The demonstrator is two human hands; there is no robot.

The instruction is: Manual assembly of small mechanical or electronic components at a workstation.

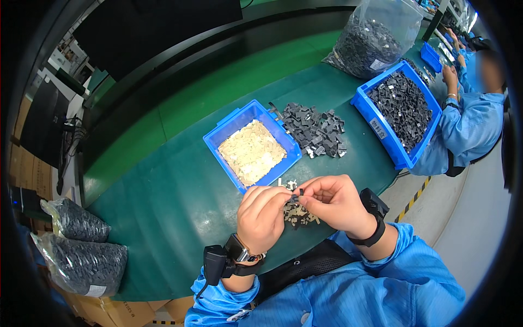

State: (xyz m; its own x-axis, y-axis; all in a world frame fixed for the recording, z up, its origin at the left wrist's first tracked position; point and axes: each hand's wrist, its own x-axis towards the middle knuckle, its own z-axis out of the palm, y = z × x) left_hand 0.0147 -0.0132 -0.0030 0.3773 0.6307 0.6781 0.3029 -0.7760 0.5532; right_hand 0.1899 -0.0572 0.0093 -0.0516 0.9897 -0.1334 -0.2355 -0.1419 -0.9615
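Observation:
My left hand (pixel 263 217) is closed, thumb and fingertips pinching a small dark piece (pixel 294 198). Facing it, my right hand (pixel 339 204) is closed in a pinch on a small black strip (pixel 301 192). The fingertips of both hands nearly meet, and the exact shape of the pieces is too small to tell. Below them on the table lies a small pile of mixed cream and black bits (pixel 298 216), partly hidden by my hands. Just beyond stands a blue bin (pixel 224 163) filled with flat cream-coloured pieces (pixel 251 152).
A heap of dark grey pieces (pixel 313 128) lies on the green table (pixel 163 201). To the right stands a larger blue bin (pixel 390 146) of dark pieces, with a clear bag (pixel 370 46) behind. Filled bags (pixel 90 261) sit left. A co-worker (pixel 471 125) sits at right.

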